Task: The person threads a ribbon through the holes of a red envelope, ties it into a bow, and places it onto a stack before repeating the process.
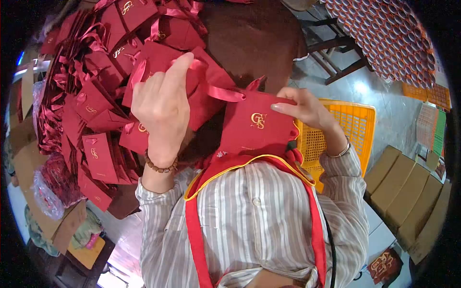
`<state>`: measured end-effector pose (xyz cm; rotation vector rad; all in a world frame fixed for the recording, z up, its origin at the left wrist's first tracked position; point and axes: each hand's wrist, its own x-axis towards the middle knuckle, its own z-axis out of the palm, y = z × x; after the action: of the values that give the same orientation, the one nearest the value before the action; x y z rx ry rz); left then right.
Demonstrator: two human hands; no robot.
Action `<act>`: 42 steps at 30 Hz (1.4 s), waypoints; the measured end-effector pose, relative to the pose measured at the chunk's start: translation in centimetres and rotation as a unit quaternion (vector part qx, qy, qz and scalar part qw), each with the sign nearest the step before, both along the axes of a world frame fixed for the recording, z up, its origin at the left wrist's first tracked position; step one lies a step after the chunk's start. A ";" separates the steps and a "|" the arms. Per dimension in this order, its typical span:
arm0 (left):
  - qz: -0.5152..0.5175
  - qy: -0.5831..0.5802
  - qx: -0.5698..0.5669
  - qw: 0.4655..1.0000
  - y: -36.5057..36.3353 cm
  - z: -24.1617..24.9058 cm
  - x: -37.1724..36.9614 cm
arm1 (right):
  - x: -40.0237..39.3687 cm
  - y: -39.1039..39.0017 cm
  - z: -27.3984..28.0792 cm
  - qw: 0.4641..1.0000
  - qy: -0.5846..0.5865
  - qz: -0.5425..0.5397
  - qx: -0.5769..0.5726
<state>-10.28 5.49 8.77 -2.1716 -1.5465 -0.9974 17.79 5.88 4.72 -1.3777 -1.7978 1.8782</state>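
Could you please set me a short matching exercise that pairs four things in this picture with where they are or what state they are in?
Things:
1. small red bag with gold logo
2. red ribbon handle
3. yellow plastic crate
4. pile of red bags

Places or states:
A. on the floor at the picture's right
B. pinched by the right hand
C. heaped on the table at the picture's left
D. hooked by the raised left hand

Pairs: 1-B, 2-D, 3-A, 4-C
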 end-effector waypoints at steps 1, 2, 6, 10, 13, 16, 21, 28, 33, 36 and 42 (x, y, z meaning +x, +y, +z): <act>0.001 0.000 -0.001 1.000 -0.1 0.2 0.0 | -0.2 0.1 0.2 1.000 -0.015 0.009 -0.007; 0.001 -0.029 -0.012 1.000 -0.2 0.7 0.2 | -0.3 0.2 0.3 1.000 -0.015 0.010 -0.008; -0.027 -0.201 -0.044 0.978 -0.2 0.8 0.3 | -0.5 0.3 0.2 0.998 0.045 0.033 0.005; -0.187 -0.428 -0.147 0.872 -0.8 0.8 1.7 | -0.3 0.6 -0.2 0.994 0.093 0.057 0.015; -0.245 -0.528 -0.198 0.789 -1.7 0.6 3.9 | -0.4 0.9 0.1 0.994 0.073 0.079 0.035; -0.303 -0.604 -0.227 0.701 -1.8 0.6 3.9 | -0.8 0.9 0.8 0.996 0.040 0.078 0.029; -0.343 -0.680 -0.190 0.619 -1.7 1.7 2.4 | -0.7 0.7 0.6 0.998 0.016 0.059 0.015; -0.358 -0.660 -0.337 0.568 -2.9 2.6 2.4 | -1.3 0.7 0.0 0.993 0.033 0.055 0.099; -0.370 -0.536 -0.613 0.447 -4.7 1.0 7.2 | -1.8 0.7 -0.2 0.996 0.040 0.027 0.074; -0.473 -0.506 -0.598 0.403 -5.2 -1.3 9.9 | -2.1 0.6 -0.2 0.995 0.011 0.023 0.099; -0.461 -0.525 -0.506 0.506 -4.2 -1.8 11.0 | -1.8 -0.7 0.9 0.974 0.126 -0.072 0.174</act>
<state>0.67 1.32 6.98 -3.8109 -1.2913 -2.6800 15.98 5.14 5.62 -1.0610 -1.7427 1.4987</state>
